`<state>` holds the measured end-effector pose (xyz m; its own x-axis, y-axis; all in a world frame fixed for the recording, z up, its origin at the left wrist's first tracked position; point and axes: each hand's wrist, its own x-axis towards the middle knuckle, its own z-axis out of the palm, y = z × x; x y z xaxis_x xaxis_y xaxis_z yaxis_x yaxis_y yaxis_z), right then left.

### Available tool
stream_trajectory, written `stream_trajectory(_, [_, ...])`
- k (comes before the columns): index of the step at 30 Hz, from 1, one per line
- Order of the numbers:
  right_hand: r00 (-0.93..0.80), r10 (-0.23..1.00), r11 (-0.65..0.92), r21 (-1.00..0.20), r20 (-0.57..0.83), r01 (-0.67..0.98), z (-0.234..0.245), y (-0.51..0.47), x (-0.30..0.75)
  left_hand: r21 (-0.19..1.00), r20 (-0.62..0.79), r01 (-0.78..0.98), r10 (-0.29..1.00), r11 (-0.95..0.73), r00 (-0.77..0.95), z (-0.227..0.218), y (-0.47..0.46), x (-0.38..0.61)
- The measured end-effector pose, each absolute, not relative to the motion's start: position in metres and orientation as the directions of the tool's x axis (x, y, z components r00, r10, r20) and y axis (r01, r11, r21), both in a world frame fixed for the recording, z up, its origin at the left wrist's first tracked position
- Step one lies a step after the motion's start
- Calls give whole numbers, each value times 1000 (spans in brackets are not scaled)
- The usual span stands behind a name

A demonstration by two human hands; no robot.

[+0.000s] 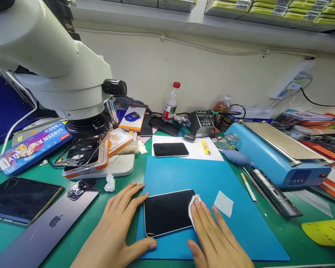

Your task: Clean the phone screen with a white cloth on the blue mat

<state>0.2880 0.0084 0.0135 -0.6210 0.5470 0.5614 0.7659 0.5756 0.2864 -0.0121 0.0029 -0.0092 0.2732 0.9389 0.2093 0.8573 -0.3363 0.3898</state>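
A phone point(169, 212) with a black screen and light frame lies face up on a blue mat point(181, 175). My left hand point(120, 219) rests at its left end with fingers spread, the index fingertip by the upper left corner and the thumb just below the lower edge. With fingers nearly flat and together, my right hand point(214, 234) presses a white wipe point(192, 208) against the phone's right end; most of the wipe is hidden under the fingers. To the right, a second white wipe point(223, 203) lies on the mat.
A microscope point(83, 78) overhangs the left side. Nearby lie a large purple-grey phone-shaped object point(50, 223) and a dark tablet-like device point(22, 199). Another phone point(171, 149) sits on white paper behind the mat. At right are a blue heating machine point(268, 160), a blower bulb point(237, 158) and a cigarette point(248, 187).
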Motion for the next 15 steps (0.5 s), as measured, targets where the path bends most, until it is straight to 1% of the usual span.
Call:
stream_trajectory(1, [-607,542,584,259,581,769,10,8,275,386,228,853,932,-351,281,-12,3,-12])
stream_trajectory(4, [-631,444,713,176,636,679,-2,9,231,375,284,841,912,-389,296,-19,4,-13])
stream_trajectory(6, [-634,362,755,184,684,630,-7,11,212,374,304,842,909,-390,286,-22,3,-13])
stream_trajectory(8, [-640,325,770,198,696,607,-8,12,211,381,316,836,906,-395,284,-23,3,-14])
stream_trajectory(10, [-651,351,767,193,672,613,-3,11,229,402,309,829,910,-389,277,-21,1,-13])
stream_trajectory(12, [-665,404,745,196,628,638,5,11,257,431,287,836,930,-338,228,-17,0,-11])
stream_trajectory(15, [-685,452,706,240,571,666,13,9,297,452,228,845,953,-286,200,-11,-3,-6])
